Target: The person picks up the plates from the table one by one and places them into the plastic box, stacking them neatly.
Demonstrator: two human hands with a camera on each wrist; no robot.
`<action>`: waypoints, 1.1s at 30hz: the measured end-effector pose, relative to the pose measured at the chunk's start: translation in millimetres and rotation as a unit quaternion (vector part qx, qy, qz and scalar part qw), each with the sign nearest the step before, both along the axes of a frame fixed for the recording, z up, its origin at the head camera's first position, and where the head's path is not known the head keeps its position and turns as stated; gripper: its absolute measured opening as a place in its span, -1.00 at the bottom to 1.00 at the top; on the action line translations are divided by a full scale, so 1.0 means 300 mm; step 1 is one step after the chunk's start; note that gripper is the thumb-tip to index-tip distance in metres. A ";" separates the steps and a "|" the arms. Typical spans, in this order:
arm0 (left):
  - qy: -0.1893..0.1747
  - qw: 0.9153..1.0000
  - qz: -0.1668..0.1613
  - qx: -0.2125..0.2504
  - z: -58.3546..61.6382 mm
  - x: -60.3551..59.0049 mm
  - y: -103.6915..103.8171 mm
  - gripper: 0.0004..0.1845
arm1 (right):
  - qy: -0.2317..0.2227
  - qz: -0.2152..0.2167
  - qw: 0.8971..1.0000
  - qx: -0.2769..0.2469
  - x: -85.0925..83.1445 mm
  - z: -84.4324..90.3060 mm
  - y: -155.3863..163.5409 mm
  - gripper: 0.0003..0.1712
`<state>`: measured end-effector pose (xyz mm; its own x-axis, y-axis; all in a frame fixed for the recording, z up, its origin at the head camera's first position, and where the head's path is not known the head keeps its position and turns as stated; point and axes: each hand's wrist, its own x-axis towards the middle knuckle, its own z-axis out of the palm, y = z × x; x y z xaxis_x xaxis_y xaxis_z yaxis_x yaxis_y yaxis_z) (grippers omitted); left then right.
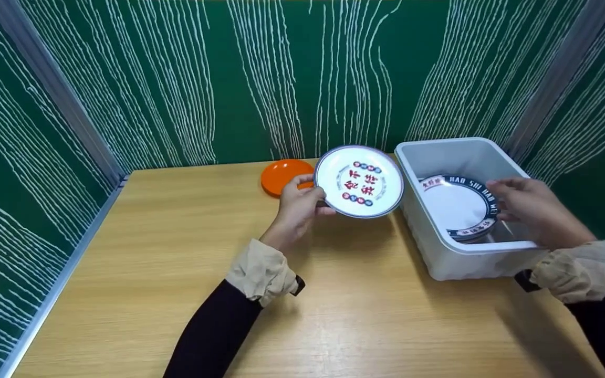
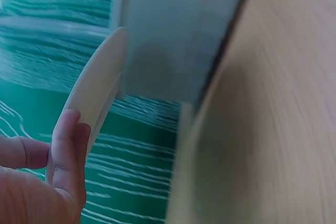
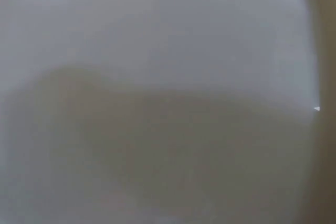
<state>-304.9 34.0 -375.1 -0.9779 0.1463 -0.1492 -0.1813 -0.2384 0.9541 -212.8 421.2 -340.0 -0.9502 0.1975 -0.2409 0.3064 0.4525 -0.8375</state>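
Note:
In the head view my left hand point(image 1: 301, 205) holds a white plate point(image 1: 360, 181) with a blue rim and red characters by its left edge, raised and tilted above the table. The left wrist view shows the same plate point(image 2: 97, 87) edge-on, pinched between the thumb and fingers of my left hand point(image 2: 58, 177). My right hand point(image 1: 528, 207) is over the white bin point(image 1: 420, 231), its fingers loosely bent beside the rim of a dark-bordered plate point(image 1: 457, 205) inside. Whether they touch that rim is unclear. Only a blurred pale surface fills the right wrist view.
An orange plate point(image 1: 284, 176) lies at the back of the wooden table point(image 1: 176, 252), partly behind my left hand. The bin stands to the right, near the back. Green panels point(image 1: 334, 73) with white wavy lines enclose the back and both sides.

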 end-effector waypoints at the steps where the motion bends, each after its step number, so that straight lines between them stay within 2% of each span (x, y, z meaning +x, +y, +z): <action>1: 0.003 1.000 0.001 0.003 0.011 0.011 0.000 -0.49 | 0.005 0.002 1.000 0.006 -0.001 0.004 -0.005 0.02; 7: 0.020 1.000 -0.019 0.012 0.064 0.068 0.014 -0.48 | 0.042 0.007 0.999 0.023 0.009 0.051 -0.085 0.13; 11: 0.027 0.999 -0.031 0.030 0.087 0.096 0.023 -0.49 | 0.065 0.025 0.998 0.006 0.024 0.093 -0.166 0.21; 15: 0.041 0.997 -0.045 0.047 0.102 0.125 0.037 -0.52 | 0.086 0.052 0.995 -0.025 0.042 0.118 -0.243 0.17; 17: 0.049 0.996 -0.059 0.056 0.106 0.140 0.047 -0.52 | 0.097 0.059 0.992 -0.062 0.050 0.122 -0.274 0.08; 19: 0.055 0.994 -0.074 0.065 0.108 0.153 0.057 -0.52 | 0.095 0.058 0.986 -0.123 0.057 0.122 -0.298 -0.05; 22: 0.062 0.991 -0.093 0.074 0.109 0.167 0.066 -0.51 | 0.089 0.046 0.970 -0.220 0.063 0.120 -0.324 -0.21; 24: 0.066 0.990 -0.100 0.079 0.110 0.172 0.070 -0.52 | 0.086 0.038 0.960 -0.264 0.067 0.119 -0.332 -0.26; 27: 0.070 0.988 -0.107 0.087 0.112 0.177 0.072 -0.52 | 0.089 0.033 0.955 -0.281 0.074 0.117 -0.338 -0.31; 33: 0.063 0.987 -0.117 0.093 0.108 0.173 0.065 -0.54 | 0.090 0.024 0.953 -0.288 0.083 0.117 -0.337 -0.37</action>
